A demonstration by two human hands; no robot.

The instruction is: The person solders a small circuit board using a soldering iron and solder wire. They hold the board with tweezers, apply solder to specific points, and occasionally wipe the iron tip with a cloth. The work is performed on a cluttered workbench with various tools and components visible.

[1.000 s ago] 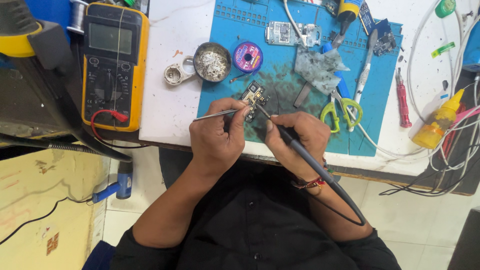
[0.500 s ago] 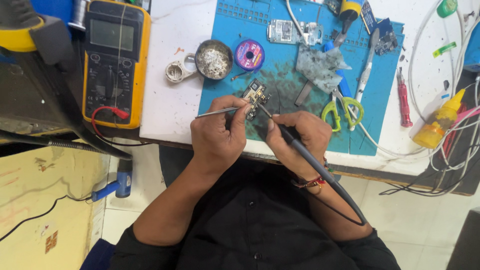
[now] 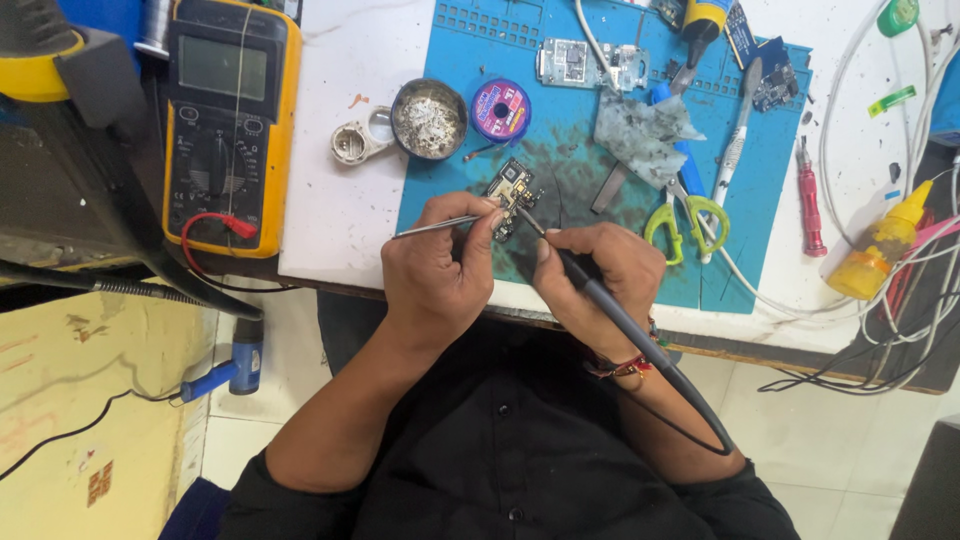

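Note:
A small circuit board lies on the blue work mat. My left hand grips metal tweezers whose tips reach the board. My right hand holds a dark soldering iron like a pen, its tip touching the board's lower edge; its cable runs back over my right forearm. Both hands rest at the mat's near edge.
A yellow multimeter stands at the left. On or by the mat: a round metal tin, purple solder-wick spool, second circuit board, yellow-handled scissors, red screwdriver, yellow glue bottle, tangled white cables at the right.
Both hands stay on the board with only slight shifts; the tweezers and iron tip keep the same spot.

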